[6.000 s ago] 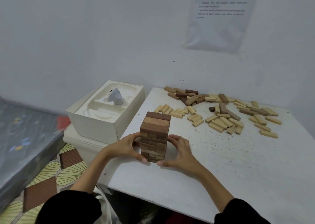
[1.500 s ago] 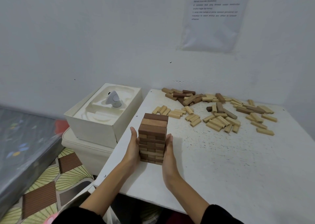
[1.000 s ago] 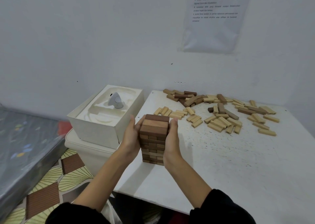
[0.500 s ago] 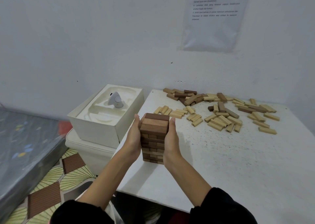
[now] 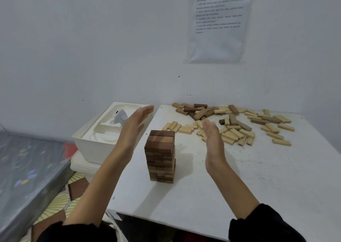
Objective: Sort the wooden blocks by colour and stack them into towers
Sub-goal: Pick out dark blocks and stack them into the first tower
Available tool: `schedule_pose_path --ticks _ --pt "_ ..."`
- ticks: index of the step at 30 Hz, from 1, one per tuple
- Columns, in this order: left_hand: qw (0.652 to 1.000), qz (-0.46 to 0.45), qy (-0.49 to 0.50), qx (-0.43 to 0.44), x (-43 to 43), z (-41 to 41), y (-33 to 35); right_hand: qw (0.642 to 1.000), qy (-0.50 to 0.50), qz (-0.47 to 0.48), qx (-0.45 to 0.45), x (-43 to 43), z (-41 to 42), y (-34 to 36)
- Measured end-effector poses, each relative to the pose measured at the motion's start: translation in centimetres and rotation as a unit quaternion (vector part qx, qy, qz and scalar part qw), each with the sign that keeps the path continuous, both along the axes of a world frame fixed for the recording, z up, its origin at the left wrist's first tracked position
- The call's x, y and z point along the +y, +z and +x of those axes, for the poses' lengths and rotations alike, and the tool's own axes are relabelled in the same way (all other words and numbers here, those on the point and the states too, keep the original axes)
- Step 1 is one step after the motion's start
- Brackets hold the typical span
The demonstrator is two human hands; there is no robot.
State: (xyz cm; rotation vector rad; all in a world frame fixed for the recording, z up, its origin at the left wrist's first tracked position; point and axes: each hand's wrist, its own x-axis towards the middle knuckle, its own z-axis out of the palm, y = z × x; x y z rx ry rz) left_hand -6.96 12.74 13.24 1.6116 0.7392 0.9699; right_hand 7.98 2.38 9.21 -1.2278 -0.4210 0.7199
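A tower of dark brown wooden blocks [image 5: 160, 156] stands upright near the front left of the white table [image 5: 258, 182]. My left hand [image 5: 133, 126] is raised to the tower's left, fingers straight, clear of the blocks. My right hand [image 5: 212, 138] is raised to its right, also flat and apart from the tower. Loose pale blocks [image 5: 232, 134] and several brown blocks [image 5: 195, 110] lie scattered at the back of the table.
A white box with a moulded insert [image 5: 103, 131] and a small white device [image 5: 120, 117] sits left of the table on a white bin. A printed sheet [image 5: 219, 20] hangs on the wall. A grey mattress [image 5: 24, 168] lies at far left.
Both hands pressed the tower's sides half a second ago; now they have let go and swung outward and up. The tower stays standing in place.
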Motion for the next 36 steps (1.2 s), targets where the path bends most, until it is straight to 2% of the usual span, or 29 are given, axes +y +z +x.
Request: schedule_pose_path --ticks 5,9,17,20,23,27,31,33,36 --pt "0.979 0.189 -0.044 0.057 -4.1 4.0 2.2 0.999 -0.046 0.027 -0.011 -3.0 3.9 0.7" --pt "0.948 0.294 -0.075 0.098 -7.1 9.3 0.1 0.997 -0.067 0.022 -0.012 -5.5 6.6 0.2" --pt "0.945 0.227 -0.121 0.203 -7.3 18.6 -8.7 0.993 -0.097 -0.061 -0.031 -8.6 12.0 -4.8" --pt "0.948 0.212 -0.117 0.204 -5.6 20.6 -9.8 0.989 -0.103 -0.08 -0.071 -8.2 13.8 -6.4" --pt "0.959 0.21 -0.066 0.179 -2.8 22.8 -9.6 0.979 -0.109 -0.09 -0.145 -6.2 15.9 -7.0" --pt "0.971 0.183 0.036 0.15 1.2 26.4 -9.6 0.947 -0.112 -0.131 -0.27 -1.3 18.8 -7.2" --pt "0.967 0.18 0.111 0.143 5.6 29.2 -10.2 0.938 -0.087 -0.123 -0.311 4.3 21.3 -6.6" --pt "0.962 0.184 0.141 0.143 7.8 30.0 -10.7 0.915 -0.068 -0.148 -0.37 6.7 22.7 -6.5" --pt "0.95 0.199 0.168 0.17 10.5 31.0 -11.6 0.855 0.006 -0.264 -0.446 8.7 24.9 -7.1"
